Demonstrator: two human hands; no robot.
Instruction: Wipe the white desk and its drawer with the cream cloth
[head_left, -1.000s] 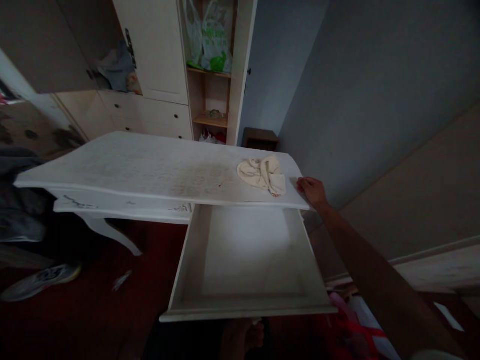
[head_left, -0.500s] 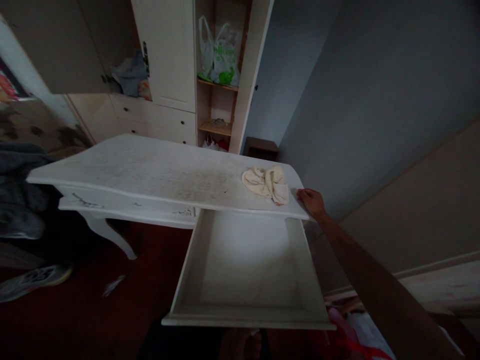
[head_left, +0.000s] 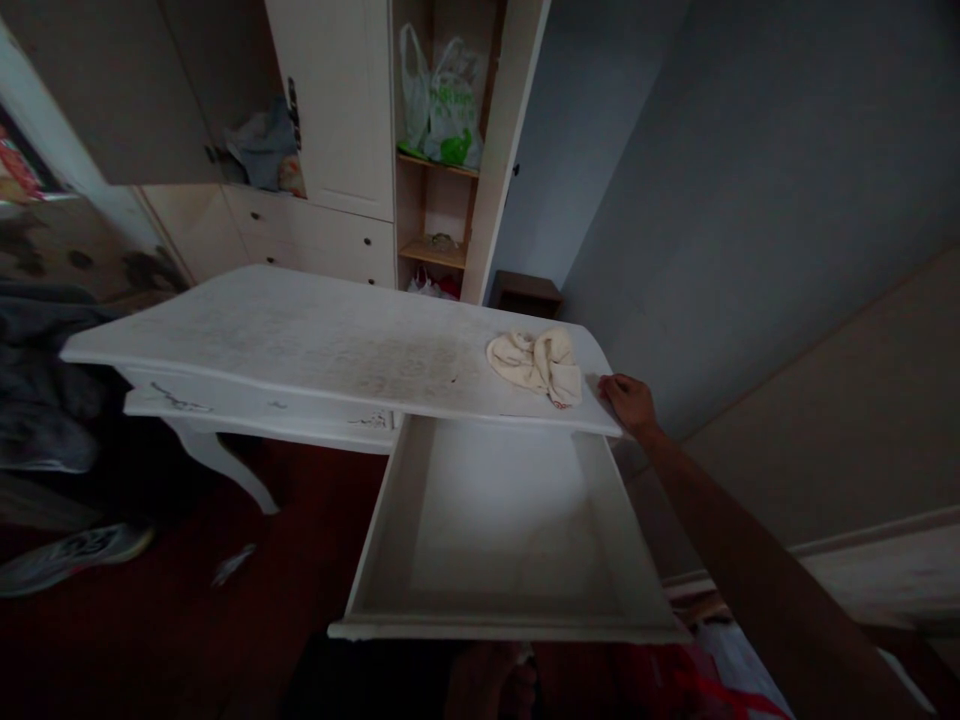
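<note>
A white desk [head_left: 315, 330] stands before me, its top smudged grey. Its right-hand drawer [head_left: 510, 520] is pulled far out, and I see only bare panels inside. My right hand [head_left: 628, 402] is closed at the desk's right edge, with its curled fingers on the top. To the left of that hand, a crumpled cream cloth [head_left: 536, 365] lies on the desk. Below the drawer front, in shadow, my left hand [head_left: 495, 682] has its fingers curled round a small pale knob [head_left: 523, 655]; the drawer front hides part of it.
Behind the desk is a white wardrobe [head_left: 341, 120] with open doors and plastic bags [head_left: 450, 110] on a shelf. A small brown cabinet [head_left: 527, 292] stands by the grey wall. At the left are dark fabric and a shoe [head_left: 75, 555]; red and white bags lie at lower right.
The drawer front sits slightly higher and reaches a little further right in view, with my left hand shifting along. My right hand stays at the desk's edge. The whole view has shifted slightly.
</note>
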